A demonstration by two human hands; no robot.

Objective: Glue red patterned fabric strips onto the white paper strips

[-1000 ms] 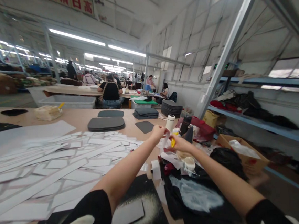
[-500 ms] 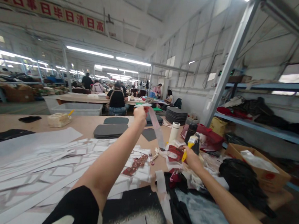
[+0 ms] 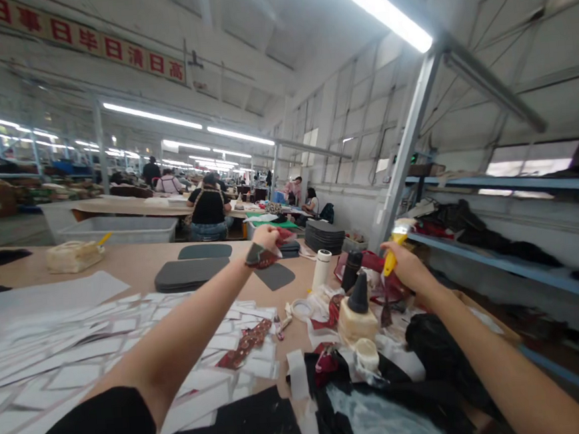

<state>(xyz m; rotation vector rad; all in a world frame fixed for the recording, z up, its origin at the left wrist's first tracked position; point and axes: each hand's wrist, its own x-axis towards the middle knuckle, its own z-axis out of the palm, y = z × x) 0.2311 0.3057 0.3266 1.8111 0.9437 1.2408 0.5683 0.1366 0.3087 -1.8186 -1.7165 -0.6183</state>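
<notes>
My left hand (image 3: 266, 239) is stretched forward over the table, its fingers closed on a thin strip of patterned fabric (image 3: 261, 256). The strip hangs back against the wrist, and a reddish end shows at the fingertips. Raised at the right, my right hand (image 3: 404, 265) grips a brush (image 3: 390, 261) with a yellow handle, bristles upward. Between the arms stand a cream bottle (image 3: 357, 324) with a dark cone top and a small cream pot (image 3: 366, 355). Black material with whitish smears (image 3: 385, 413) lies in front. A brown-red patterned piece (image 3: 247, 344) rests on the white pieces.
Many white cut pieces (image 3: 71, 374) cover the left of the table. Dark grey stacked panels (image 3: 191, 275) lie beyond, near a white flask (image 3: 322, 269) and a black bottle (image 3: 352, 270). A black bag (image 3: 430, 346) is at right. Several people sit or stand farther off.
My left hand has moved slightly left and lower in view; the pale strip that hung from it now lies against the wrist. My right hand has risen rightward with the brush, uncovering the cream bottle.
</notes>
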